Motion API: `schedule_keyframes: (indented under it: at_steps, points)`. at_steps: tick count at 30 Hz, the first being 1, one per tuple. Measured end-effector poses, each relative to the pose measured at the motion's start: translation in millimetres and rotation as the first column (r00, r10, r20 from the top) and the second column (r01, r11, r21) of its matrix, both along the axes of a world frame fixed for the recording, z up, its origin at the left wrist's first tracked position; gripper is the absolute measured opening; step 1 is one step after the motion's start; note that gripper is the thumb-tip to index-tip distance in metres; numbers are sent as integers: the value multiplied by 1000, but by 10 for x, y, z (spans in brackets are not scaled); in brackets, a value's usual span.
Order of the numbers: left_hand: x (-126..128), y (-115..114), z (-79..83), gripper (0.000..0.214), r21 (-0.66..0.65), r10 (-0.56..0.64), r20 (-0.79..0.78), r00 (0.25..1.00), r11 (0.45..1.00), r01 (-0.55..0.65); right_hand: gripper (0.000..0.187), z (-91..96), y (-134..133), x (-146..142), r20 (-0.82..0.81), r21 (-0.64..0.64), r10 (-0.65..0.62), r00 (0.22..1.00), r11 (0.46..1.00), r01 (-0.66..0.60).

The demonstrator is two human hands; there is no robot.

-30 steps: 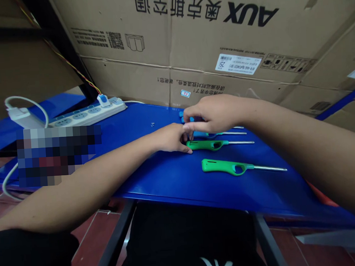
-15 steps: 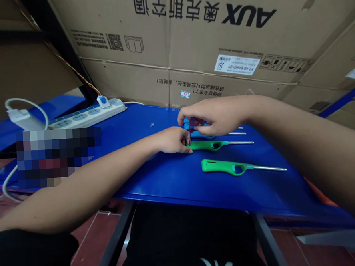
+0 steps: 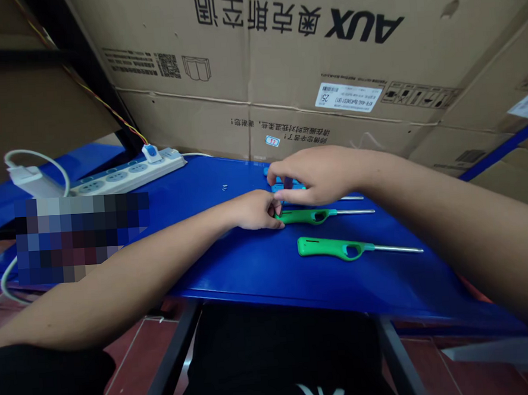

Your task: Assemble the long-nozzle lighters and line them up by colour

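Observation:
My left hand [image 3: 256,210] is closed on the butt end of a green long-nosed lighter [image 3: 307,217], which lies flat with its metal tube pointing right. Just above that end, my right hand [image 3: 314,173] grips a small screwdriver [image 3: 287,184], its handle mostly covered by my fingers. The tip is hidden between my hands, so I cannot tell whether it touches the lighter. Nearer me lies a second green lighter [image 3: 334,248], untouched. Blue lighters [image 3: 271,172] are behind, partly covered by my right hand.
A blue table [image 3: 233,271] carries everything. Tiny metal pieces [image 3: 224,187] lie left of the lighters. A white power strip [image 3: 131,173] with plugs and cables sits at the left, beside a blurred-out patch. A large cardboard box [image 3: 222,104] stands along the back.
My right hand's fingers have shifted around the screwdriver handle, covering more of it. My left hand stays on the green lighter. The view has moved slightly.

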State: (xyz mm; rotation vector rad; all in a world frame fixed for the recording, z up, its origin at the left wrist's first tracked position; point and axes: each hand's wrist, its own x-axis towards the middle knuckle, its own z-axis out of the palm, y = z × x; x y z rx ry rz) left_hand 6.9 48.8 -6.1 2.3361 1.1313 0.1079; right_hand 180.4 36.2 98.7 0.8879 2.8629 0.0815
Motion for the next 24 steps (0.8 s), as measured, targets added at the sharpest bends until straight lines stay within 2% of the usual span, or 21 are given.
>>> schedule_keyframes:
  at_steps: [2,4,7,11,14,20,22,24]
  points:
    - [4,-10,11,29,2,-2,-8,1000,1000,2,31,-7,-25,-9,20,68,-36,999,997,35]
    - [7,-21,21,29,2,6,-12,1000,1000,-6,27,-4,-47,-11,11,14,23,1000,1000,-23]
    - [2,-24,19,28,6,7,-9,1000,1000,-7,33,12,-66,13,-22,-75,80,997,994,-81]
    - [-15,-4,-8,28,15,-25,15,1000,1000,25,22,-7,-59,64,2,28,30,1000,999,-30]
    - [-22,8,-13,27,0,-41,45,998,999,41,31,-69,-49,85,-13,77,19,1000,997,-18]
    - [-33,-2,27,25,-29,-34,68,997,999,36,27,-169,-96,134,-138,5,53,989,999,-53]
    - [-34,-3,34,26,-30,-27,78,997,999,29,27,-171,-138,208,-176,18,34,984,999,-31]
    - [-28,-1,32,24,-25,-19,78,997,999,21,27,-171,-192,332,-250,59,-26,968,997,43]
